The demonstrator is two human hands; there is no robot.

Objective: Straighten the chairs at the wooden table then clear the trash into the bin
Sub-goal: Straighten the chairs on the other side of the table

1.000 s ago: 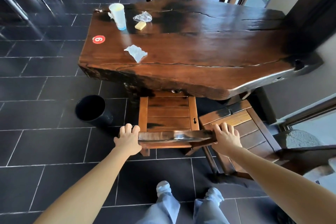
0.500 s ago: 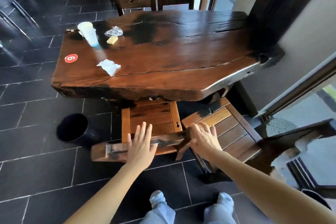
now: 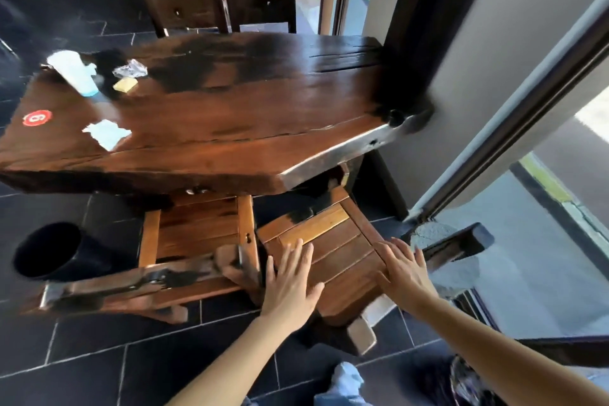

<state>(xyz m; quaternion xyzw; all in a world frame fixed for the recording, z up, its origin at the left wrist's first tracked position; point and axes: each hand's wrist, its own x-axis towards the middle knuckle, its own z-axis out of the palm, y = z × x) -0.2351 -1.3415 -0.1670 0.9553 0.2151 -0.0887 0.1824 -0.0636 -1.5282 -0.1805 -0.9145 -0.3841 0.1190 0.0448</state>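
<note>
**Hands over the skewed chair**

Right chair (image 3: 333, 250) sat angled at the table's (image 3: 230, 128) near edge, seat half out, w/ the left chair (image 3: 197, 231) just beside it, tucked under. Left hand (image 3: 290, 287) and right hand (image 3: 403, 273) were over the angled seat, fingers spread, gripping nothing. Cup (image 3: 74, 72), wrapper (image 3: 130, 68), yellow bit (image 3: 125, 84) and napkin (image 3: 107, 133) lay on the table's left end; bin (image 3: 49, 255) stood on the floor left of the chairs.
</note>
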